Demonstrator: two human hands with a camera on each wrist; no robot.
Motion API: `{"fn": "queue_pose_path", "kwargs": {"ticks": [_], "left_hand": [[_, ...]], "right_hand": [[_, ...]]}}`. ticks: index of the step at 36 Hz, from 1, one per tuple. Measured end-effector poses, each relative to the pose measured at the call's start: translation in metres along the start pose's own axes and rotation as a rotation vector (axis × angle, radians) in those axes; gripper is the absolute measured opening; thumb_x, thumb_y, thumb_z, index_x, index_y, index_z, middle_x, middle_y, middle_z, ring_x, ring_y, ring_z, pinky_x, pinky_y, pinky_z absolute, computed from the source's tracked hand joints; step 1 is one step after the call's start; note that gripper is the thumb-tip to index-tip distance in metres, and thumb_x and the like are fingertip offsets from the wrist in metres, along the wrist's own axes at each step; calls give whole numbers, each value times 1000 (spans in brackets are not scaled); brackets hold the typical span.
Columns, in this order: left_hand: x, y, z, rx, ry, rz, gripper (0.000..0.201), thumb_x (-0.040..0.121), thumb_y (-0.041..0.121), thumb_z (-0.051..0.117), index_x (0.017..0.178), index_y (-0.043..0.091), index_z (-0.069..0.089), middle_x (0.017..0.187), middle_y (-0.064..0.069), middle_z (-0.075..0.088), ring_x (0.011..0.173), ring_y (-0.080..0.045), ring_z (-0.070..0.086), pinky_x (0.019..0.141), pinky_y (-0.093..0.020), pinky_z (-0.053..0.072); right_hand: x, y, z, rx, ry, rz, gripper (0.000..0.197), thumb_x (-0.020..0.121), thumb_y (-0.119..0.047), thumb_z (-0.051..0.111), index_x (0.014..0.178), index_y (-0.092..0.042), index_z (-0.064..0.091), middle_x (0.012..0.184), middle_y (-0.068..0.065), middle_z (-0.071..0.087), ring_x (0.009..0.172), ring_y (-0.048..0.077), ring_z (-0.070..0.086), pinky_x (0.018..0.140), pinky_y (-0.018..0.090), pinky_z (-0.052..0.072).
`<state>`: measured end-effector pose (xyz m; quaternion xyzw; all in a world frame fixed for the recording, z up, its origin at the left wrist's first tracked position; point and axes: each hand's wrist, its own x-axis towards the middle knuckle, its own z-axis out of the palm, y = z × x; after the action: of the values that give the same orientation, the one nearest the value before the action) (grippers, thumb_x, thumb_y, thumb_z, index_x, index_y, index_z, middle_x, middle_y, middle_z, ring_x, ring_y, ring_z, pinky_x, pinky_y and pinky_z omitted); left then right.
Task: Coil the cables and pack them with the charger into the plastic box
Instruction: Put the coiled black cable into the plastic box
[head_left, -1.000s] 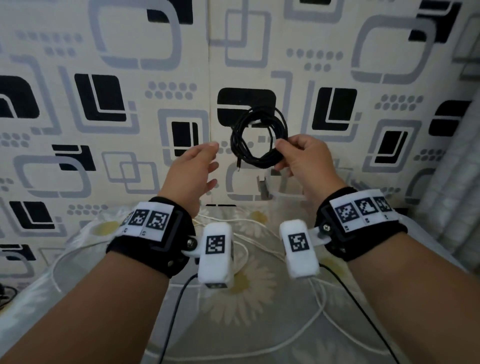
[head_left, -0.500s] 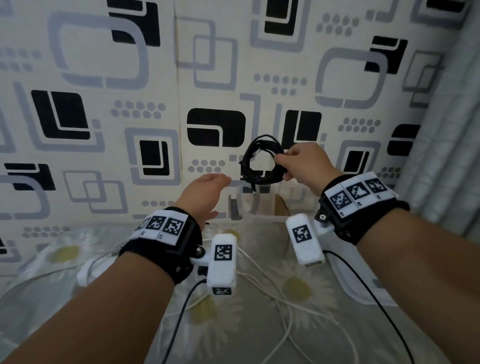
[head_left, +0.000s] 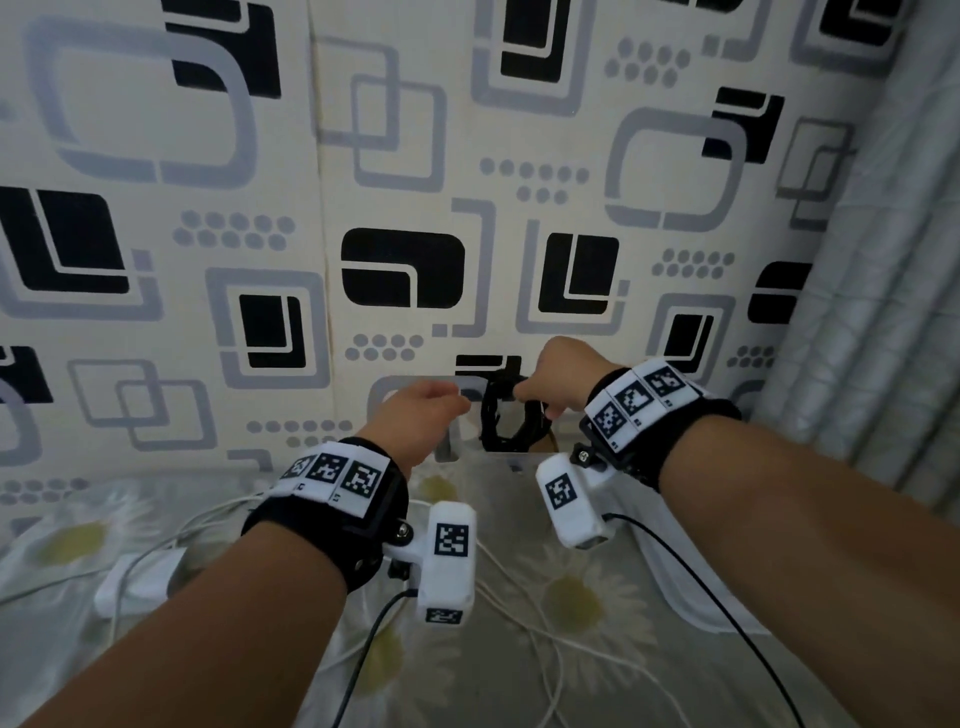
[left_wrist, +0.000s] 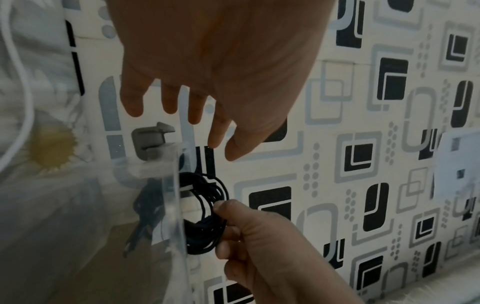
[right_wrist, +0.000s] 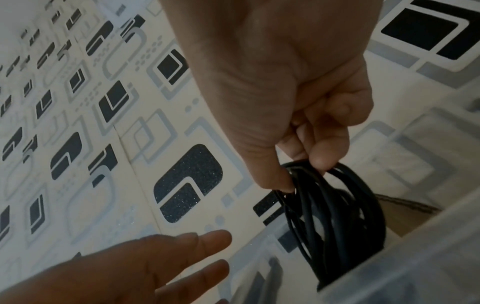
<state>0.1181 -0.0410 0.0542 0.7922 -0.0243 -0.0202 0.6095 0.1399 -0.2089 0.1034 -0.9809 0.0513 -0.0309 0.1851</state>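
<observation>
My right hand (head_left: 524, 389) pinches the top of a coiled black cable (head_left: 506, 423) and holds it partly inside the clear plastic box (head_left: 514, 458) that stands against the wall. In the right wrist view the coil (right_wrist: 337, 216) hangs from the thumb and fingers (right_wrist: 319, 158), its lower half behind the box wall (right_wrist: 389, 277). My left hand (head_left: 452, 402) hovers open just left of the coil, above the box's grey latch (left_wrist: 150, 142), holding nothing. A white charger (head_left: 135, 577) lies on the bed at the left, with loose white cables (head_left: 524, 623) across the sheet.
The box sits at the far edge of a daisy-print bed sheet (head_left: 587, 603), tight against a patterned wall (head_left: 405, 270). A pale flat piece (head_left: 675, 582) lies right of the box. A curtain (head_left: 883, 312) hangs at the right. Black camera leads trail from both wrists.
My right hand has carried the black coil down and forward, from in front of the wall into the box opening. My left hand followed toward the box, still open.
</observation>
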Motion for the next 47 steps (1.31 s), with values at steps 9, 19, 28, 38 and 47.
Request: {"fn": "queue_pose_path", "kwargs": {"ticks": [9, 19, 28, 38, 47], "left_hand": [[10, -11, 5, 39, -10, 15, 39, 95, 24, 57, 134, 19, 55, 95, 7, 54, 70, -3, 50, 53, -17, 37], [17, -20, 6, 33, -24, 36, 35, 94, 23, 58, 129, 21, 58, 97, 4, 57, 71, -2, 52, 53, -15, 38], [18, -23, 7, 14, -5, 50, 34, 93, 18, 59, 127, 17, 59, 89, 4, 55, 66, -6, 51, 38, -4, 36], [17, -24, 7, -19, -2, 70, 34, 93, 15, 59, 127, 14, 59, 93, -1, 54, 62, -6, 48, 37, -5, 35], [18, -25, 7, -39, 4, 79, 34, 93, 16, 59, 128, 14, 59, 106, -4, 57, 66, -5, 51, 39, -4, 36]], "right_hand": [[8, -9, 19, -204, -140, -27, 28, 90, -28, 61, 72, -10, 48, 66, 4, 54, 75, 22, 58, 54, 23, 40], [23, -8, 41, -509, -236, -105, 27, 96, -22, 50, 71, -10, 48, 69, 3, 50, 61, 18, 51, 51, 22, 39], [49, 5, 59, -664, -195, -113, 33, 90, -28, 57, 63, -24, 40, 75, -1, 54, 60, 12, 46, 76, 31, 55], [49, 11, 66, -690, -246, -123, 15, 96, -18, 48, 87, -10, 56, 76, 3, 51, 79, 21, 51, 73, 29, 43], [42, 2, 65, -748, -340, -102, 31, 99, -17, 46, 69, -8, 44, 70, 4, 42, 63, 16, 43, 79, 28, 40]]}}
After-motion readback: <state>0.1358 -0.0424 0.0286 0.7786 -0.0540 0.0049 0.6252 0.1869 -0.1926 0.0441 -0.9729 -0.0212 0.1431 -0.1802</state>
